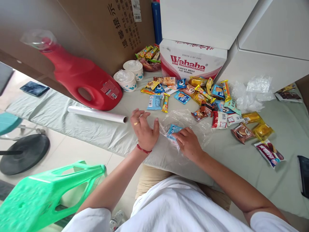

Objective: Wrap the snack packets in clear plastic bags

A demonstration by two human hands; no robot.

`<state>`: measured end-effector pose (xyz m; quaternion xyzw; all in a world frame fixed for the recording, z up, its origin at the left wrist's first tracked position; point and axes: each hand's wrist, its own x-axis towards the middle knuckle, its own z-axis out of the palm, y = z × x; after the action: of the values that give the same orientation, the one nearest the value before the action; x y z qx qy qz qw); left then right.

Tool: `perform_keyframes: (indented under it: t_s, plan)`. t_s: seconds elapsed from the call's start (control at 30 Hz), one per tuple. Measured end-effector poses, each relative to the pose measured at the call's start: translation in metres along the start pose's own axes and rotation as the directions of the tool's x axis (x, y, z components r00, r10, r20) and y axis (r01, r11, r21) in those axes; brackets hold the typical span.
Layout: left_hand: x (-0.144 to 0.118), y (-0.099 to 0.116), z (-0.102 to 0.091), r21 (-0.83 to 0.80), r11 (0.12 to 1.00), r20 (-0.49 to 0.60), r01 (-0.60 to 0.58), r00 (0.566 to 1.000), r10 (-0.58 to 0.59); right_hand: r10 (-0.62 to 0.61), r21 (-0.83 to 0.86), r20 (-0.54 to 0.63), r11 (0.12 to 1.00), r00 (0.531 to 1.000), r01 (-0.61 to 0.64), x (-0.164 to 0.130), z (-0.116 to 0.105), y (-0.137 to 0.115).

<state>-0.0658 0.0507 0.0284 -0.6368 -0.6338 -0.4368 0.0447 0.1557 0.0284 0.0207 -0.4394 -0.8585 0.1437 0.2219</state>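
The right hand [188, 143] presses down on a small blue snack packet [173, 130] that lies inside a clear plastic bag [185, 120] spread flat on the table [241, 161]; its fingers are bent over the packet's near edge, though whether they actually pinch it or only pin it down is hard to tell. The left hand [144, 130] rests just beside the bag, palm down, fingers loosely spread and holding nothing, a ring on one finger and a red cord at the wrist. Beyond the bag lies a scatter of wrapped snacks [202, 95]. A white roll [98, 114] lies left of the left hand, with a red jug [82, 80] tipped on its side behind it and two paper cups [129, 75] nearby. A Wahaha carton [193, 61] stands at the back.
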Motion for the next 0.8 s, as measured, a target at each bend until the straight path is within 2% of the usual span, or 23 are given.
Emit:
perform_keyframes:
  t_s: [0.07, 0.1, 0.13, 0.17, 0.2, 0.23, 0.27, 0.33, 0.37, 0.4, 0.5, 0.6, 0.63, 0.7, 0.77, 0.8]
  plan:
    - [-0.014, -0.001, -0.019, 0.006, 0.984, -0.043, -0.178, 0.983, 0.178, 0.024, 0.062, -0.018, 0.998, 1.000, -0.023, 0.005, -0.001, 0.001]
    - [-0.023, -0.001, -0.027, -0.033, 0.945, -0.016, -0.325, 0.946, 0.324, 0.034, 0.089, -0.025, 0.996, 0.999, -0.032, 0.008, -0.002, 0.002]
    - [-0.031, 0.001, -0.033, -0.108, 0.873, 0.032, -0.477, 0.876, 0.482, 0.044, 0.113, -0.027, 0.993, 0.999, -0.040, 0.010, -0.003, 0.002]
    - [-0.038, 0.004, -0.035, -0.190, 0.782, 0.075, -0.594, 0.785, 0.615, 0.051, 0.136, -0.022, 0.990, 0.998, -0.047, 0.012, -0.004, 0.002]
    - [-0.043, 0.007, -0.034, -0.253, 0.707, 0.114, -0.661, 0.705, 0.700, 0.057, 0.159, -0.010, 0.986, 0.998, -0.054, 0.013, -0.006, 0.003]
    - [-0.044, 0.011, -0.030, -0.288, 0.676, 0.161, -0.678, 0.662, 0.732, 0.063, 0.179, 0.007, 0.982, 0.998, -0.063, 0.014, -0.008, 0.004]
    - [-0.043, 0.014, -0.023, -0.300, 0.689, 0.213, -0.660, 0.657, 0.723, 0.072, 0.197, 0.026, 0.978, 0.997, -0.076, 0.015, -0.009, 0.005]
    - [-0.034, 0.018, -0.005, -0.299, 0.778, 0.332, -0.553, 0.704, 0.628, 0.099, 0.235, 0.066, 0.965, 0.993, -0.112, 0.016, -0.013, 0.009]
    - [-0.028, 0.018, 0.004, -0.316, 0.813, 0.390, -0.490, 0.714, 0.582, 0.114, 0.264, 0.083, 0.955, 0.990, -0.133, 0.017, -0.014, 0.012]
    - [-0.020, 0.018, 0.011, -0.352, 0.831, 0.443, -0.430, 0.706, 0.553, 0.129, 0.303, 0.096, 0.941, 0.987, -0.153, 0.017, -0.016, 0.014]
    - [-0.001, 0.017, 0.025, -0.474, 0.840, 0.572, -0.264, 0.633, 0.522, 0.137, 0.437, 0.140, 0.880, 0.981, -0.185, 0.016, -0.020, 0.024]
    - [0.014, 0.017, 0.031, -0.503, 0.851, 0.673, -0.150, 0.550, 0.494, 0.124, 0.511, 0.195, 0.834, 0.973, -0.209, 0.015, -0.028, 0.036]
    - [0.018, 0.017, 0.032, -0.506, 0.850, 0.694, -0.145, 0.517, 0.502, 0.157, 0.503, 0.173, 0.835, 0.972, -0.225, 0.015, -0.032, 0.042]
    - [0.025, 0.018, 0.035, -0.530, 0.832, 0.702, -0.168, 0.463, 0.541, 0.282, 0.384, 0.024, 0.883, 0.959, -0.269, 0.016, -0.039, 0.055]
    - [0.029, 0.018, 0.037, -0.564, 0.805, 0.690, -0.183, 0.432, 0.581, 0.377, 0.147, -0.149, 0.923, 0.914, -0.356, 0.017, -0.044, 0.069]
    - [0.031, 0.018, 0.037, -0.578, 0.797, 0.688, -0.176, 0.420, 0.592, 0.403, 0.027, -0.182, 0.914, 0.897, -0.405, 0.019, -0.045, 0.076]
